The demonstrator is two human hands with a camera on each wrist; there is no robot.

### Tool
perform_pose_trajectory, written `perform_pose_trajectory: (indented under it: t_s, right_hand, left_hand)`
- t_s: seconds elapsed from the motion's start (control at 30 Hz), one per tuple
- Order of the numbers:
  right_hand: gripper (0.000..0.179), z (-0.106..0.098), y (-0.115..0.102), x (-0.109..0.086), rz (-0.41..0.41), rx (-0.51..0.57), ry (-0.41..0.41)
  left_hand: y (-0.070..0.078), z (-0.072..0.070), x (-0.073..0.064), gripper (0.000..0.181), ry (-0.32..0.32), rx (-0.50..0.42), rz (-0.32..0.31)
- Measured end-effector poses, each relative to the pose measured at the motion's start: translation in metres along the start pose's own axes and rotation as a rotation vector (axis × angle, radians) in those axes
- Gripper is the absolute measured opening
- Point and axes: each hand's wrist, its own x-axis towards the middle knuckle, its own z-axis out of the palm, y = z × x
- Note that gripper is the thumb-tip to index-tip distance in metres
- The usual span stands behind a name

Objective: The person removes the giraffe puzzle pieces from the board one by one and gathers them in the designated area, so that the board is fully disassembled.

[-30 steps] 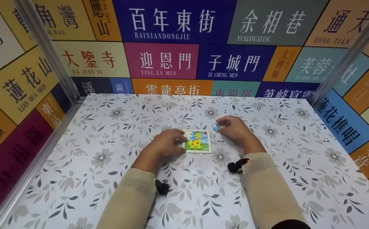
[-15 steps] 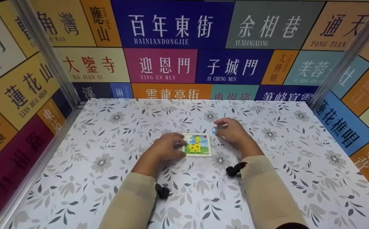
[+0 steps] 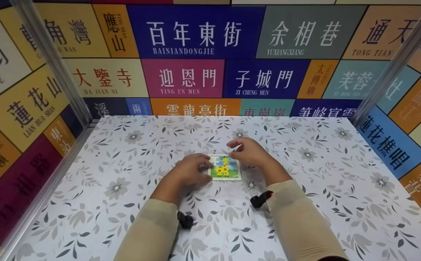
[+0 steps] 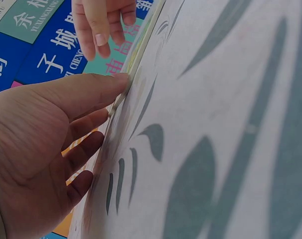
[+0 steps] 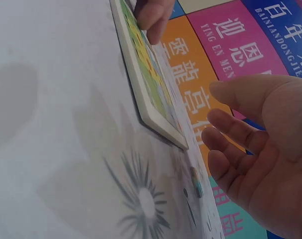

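- The bench [image 3: 123, 214] wears a smooth white covering, printed with grey flowers, buds and slender leaves, some pale, some nearly black.
- On it, near the middle, lies the giraffe puzzle [image 3: 232, 173], a flat square board that looks like pale wood, with a raised straight rim and crisp corners.
- Its picture is bright: a yellow giraffe with reddish spots stands on green grass against light blue, the long neck rising towards the far side.
- A whitish patch with a stepped, jigsaw-like outline shows at the far left of the picture.
- The left hand [image 3: 191, 171] grips the puzzle along its left side, thumb against the edge at the near corner, fingers bent round towards the far one.
- The right hand [image 3: 249, 153] holds nothing; its fingers are loosely curved and apart from the thumb, above the puzzle's far right corner.
- A small piece [image 5: 197, 182], blurred, with teal and orange tints, lies on the bench near that corner, apart from the rim.
- Beige sleeves [image 3: 304, 217] of thin-looking cloth cover both forearms, a black device [image 3: 185, 219] at each wrist.
- Behind stand flat, coloured wall panels [image 3: 183, 78] bearing large characters.
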Motion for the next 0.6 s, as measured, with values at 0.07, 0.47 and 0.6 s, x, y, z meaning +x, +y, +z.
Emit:
perform_pose_trajectory:
  t_s: [0.07,0.47,0.6]
  right_hand:
    - [0.043,0.003,-0.003,0.001,-0.017,-0.009,-0.008]
    - [0.042,0.016,-0.014,0.003,-0.041,-0.054,-0.078]
    - [0.045,0.023,-0.011,0.005,-0.064,-0.071,-0.13]
  left_hand:
    - [0.0,-0.001,0.0,0.04,-0.003,0.003,0.006]
    - [-0.002,-0.001,0.001,0.042,-0.006,0.039,0.041]
    - [-0.002,-0.002,0.0,0.04,-0.005,0.027,0.057]
